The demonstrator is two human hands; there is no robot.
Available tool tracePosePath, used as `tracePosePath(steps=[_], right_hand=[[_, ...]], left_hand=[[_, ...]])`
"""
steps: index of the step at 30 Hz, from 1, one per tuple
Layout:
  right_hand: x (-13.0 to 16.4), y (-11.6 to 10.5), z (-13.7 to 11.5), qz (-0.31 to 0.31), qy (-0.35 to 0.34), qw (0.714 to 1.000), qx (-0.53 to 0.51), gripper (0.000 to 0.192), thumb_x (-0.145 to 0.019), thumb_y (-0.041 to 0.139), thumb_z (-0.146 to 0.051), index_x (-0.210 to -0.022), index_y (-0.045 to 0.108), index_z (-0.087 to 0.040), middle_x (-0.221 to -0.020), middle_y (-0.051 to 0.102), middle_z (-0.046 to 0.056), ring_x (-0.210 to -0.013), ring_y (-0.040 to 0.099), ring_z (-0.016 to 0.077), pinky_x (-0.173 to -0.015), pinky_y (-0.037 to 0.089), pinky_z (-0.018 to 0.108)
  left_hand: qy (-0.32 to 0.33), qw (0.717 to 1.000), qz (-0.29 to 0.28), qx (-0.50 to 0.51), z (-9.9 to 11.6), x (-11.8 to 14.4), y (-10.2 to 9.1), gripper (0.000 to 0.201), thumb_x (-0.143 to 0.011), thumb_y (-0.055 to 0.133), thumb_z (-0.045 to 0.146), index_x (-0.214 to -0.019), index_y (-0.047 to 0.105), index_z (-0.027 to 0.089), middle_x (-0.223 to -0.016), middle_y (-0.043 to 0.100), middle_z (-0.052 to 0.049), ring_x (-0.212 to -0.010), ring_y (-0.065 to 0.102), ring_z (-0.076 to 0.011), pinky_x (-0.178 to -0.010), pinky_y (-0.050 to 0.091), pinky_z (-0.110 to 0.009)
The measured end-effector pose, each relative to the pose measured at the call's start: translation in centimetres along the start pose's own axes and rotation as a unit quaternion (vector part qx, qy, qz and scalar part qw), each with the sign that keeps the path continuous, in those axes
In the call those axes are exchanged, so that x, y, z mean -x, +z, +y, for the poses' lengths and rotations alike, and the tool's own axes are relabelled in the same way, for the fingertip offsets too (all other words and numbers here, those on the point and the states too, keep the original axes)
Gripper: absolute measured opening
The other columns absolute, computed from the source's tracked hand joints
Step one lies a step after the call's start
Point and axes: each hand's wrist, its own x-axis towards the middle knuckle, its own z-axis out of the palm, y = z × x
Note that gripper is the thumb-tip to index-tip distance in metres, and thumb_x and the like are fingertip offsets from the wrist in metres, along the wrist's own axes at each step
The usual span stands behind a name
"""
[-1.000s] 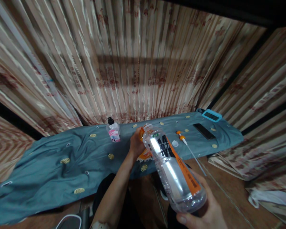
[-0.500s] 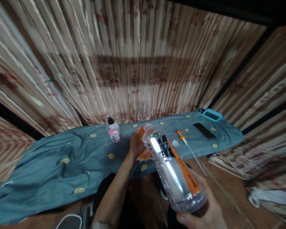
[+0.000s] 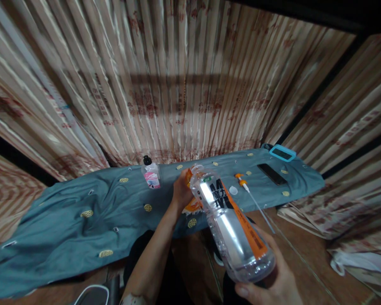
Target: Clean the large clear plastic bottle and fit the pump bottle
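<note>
Right then, my right hand (image 3: pixel 273 281) clamped the tilted clear plastic bottle (image 3: pixel 230 224); my left hand (image 3: pixel 181 191) gripped the orange pouch (image 3: pixel 192 205) at its mouth.

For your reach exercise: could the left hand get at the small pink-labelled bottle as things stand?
Probably yes, once freed. The left hand grips an orange bottle; the pink-labelled bottle stands just to its left on the blue cloth, with nothing between.
</note>
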Motion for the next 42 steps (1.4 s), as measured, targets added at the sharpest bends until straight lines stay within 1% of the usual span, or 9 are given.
tracePosePath(steps=[4,9,13,15,20,24,32,38,42], right_hand=[[0.0,-0.1,0.0,0.03,-0.003,1.0,0.005,0.1,-0.05,0.098,-0.049,-0.136,0.054,-0.024,-0.123,0.076,0.007,-0.109,0.073,0.0287,-0.089,0.059,0.026],[-0.2,-0.2,-0.2,-0.009,-0.017,1.0,0.022,0.096,-0.052,0.098,-0.045,-0.136,0.056,-0.023,-0.119,0.078,0.009,-0.104,0.076,0.0312,-0.085,0.062,0.03],[0.1,0.5,-0.6,0.042,-0.018,0.999,0.029,0.102,-0.051,0.093,-0.063,-0.136,0.056,-0.021,-0.118,0.077,0.01,-0.106,0.075,0.032,-0.087,0.061,0.031],[0.2,0.9,-0.6,0.051,-0.013,0.998,0.028,0.104,-0.051,0.091,-0.066,-0.137,0.055,-0.021,-0.119,0.076,0.011,-0.108,0.074,0.0325,-0.088,0.06,0.031],[0.4,1.0,-0.5,0.051,-0.001,0.999,0.011,0.103,-0.049,0.093,-0.063,-0.136,0.054,-0.023,-0.118,0.076,0.009,-0.104,0.075,0.0309,-0.086,0.06,0.03],[0.4,1.2,-0.7,0.053,0.006,0.999,0.002,0.105,-0.049,0.092,-0.066,-0.136,0.052,-0.023,-0.117,0.076,0.01,-0.103,0.075,0.0311,-0.087,0.06,0.031],[0.3,1.0,-1.0,0.059,0.009,0.998,0.012,0.106,-0.045,0.095,-0.063,-0.134,0.055,-0.022,-0.117,0.077,0.009,-0.105,0.074,0.0301,-0.087,0.059,0.029],[-0.1,0.1,0.1,-0.005,-0.025,1.0,0.008,0.097,-0.052,0.098,-0.044,-0.136,0.056,-0.022,-0.117,0.078,0.011,-0.1,0.077,0.0324,-0.083,0.063,0.032],[-0.1,0.0,0.1,0.028,-0.015,0.999,0.017,0.1,-0.051,0.095,-0.057,-0.137,0.055,-0.022,-0.12,0.077,0.011,-0.104,0.076,0.0329,-0.083,0.063,0.032]], left_hand=[[0.004,1.0,-0.001,0.0,-0.1,0.0,0.0,0.04,-0.075,0.071,0.029,-0.113,0.065,0.019,-0.111,0.077,-0.01,-0.103,0.073,-0.0301,-0.091,0.057,-0.04],[0.01,1.0,-0.001,0.006,-0.3,0.0,0.0,0.041,-0.074,0.071,0.031,-0.113,0.064,0.02,-0.11,0.077,-0.009,-0.102,0.073,-0.029,-0.09,0.057,-0.039],[0.002,1.0,-0.005,0.002,-0.1,0.0,-0.1,0.04,-0.075,0.07,0.032,-0.112,0.064,0.02,-0.11,0.077,-0.009,-0.103,0.073,-0.03,-0.091,0.057,-0.04],[0.0,1.0,-0.004,0.002,0.0,0.0,-0.1,0.039,-0.074,0.071,0.031,-0.111,0.064,0.021,-0.11,0.077,-0.008,-0.104,0.073,-0.0299,-0.092,0.057,-0.039],[-0.004,1.0,0.002,0.009,0.0,0.0,-0.1,0.04,-0.073,0.071,0.03,-0.112,0.064,0.021,-0.109,0.077,-0.008,-0.103,0.073,-0.0301,-0.092,0.057,-0.04],[0.005,1.0,0.003,0.011,-0.1,0.0,-0.1,0.041,-0.072,0.073,0.03,-0.111,0.064,0.022,-0.106,0.078,-0.007,-0.1,0.074,-0.0293,-0.09,0.058,-0.039],[-0.005,1.0,-0.007,-0.009,0.2,0.0,-0.1,0.038,-0.076,0.07,0.031,-0.112,0.064,0.021,-0.111,0.077,-0.009,-0.104,0.073,-0.0311,-0.091,0.057,-0.041],[-0.004,1.0,0.003,0.01,0.0,0.0,0.0,0.036,-0.075,0.072,0.031,-0.109,0.065,0.023,-0.106,0.078,-0.006,-0.101,0.074,-0.029,-0.09,0.058,-0.039],[0.005,1.0,0.004,0.016,-0.2,0.0,0.0,0.039,-0.074,0.072,0.031,-0.111,0.065,0.022,-0.11,0.077,-0.007,-0.103,0.073,-0.0292,-0.092,0.057,-0.04]])
